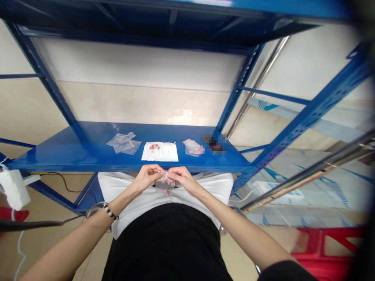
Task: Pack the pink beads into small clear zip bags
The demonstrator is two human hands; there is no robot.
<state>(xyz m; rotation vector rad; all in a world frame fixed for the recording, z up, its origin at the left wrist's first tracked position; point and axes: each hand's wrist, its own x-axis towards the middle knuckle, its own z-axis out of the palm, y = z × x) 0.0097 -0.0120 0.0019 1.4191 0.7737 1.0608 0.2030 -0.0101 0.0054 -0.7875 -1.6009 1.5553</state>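
Note:
My left hand (148, 176) and my right hand (183, 178) meet just in front of the shelf edge, above my lap. Between them hangs a small clear plastic bag (164, 184), its upper edge pinched by the fingers of both hands. Something small and pink shows at the bag's bottom. Straight ahead on the shelf lies a white cloth or paper sheet (161, 155) with several small pink and brownish pieces (154, 147) on it. To its left rest flat empty clear bags (124, 143). On its right is another clear bag (193, 148) with pinkish contents.
The blue metal shelf (96, 154) has uprights on both sides and an upper shelf (164, 27) overhead. A dark, pixelated object (214, 144) lies near its right end. A white power strip (14, 187) hangs at the left; a red stool (322, 249) stands at lower right.

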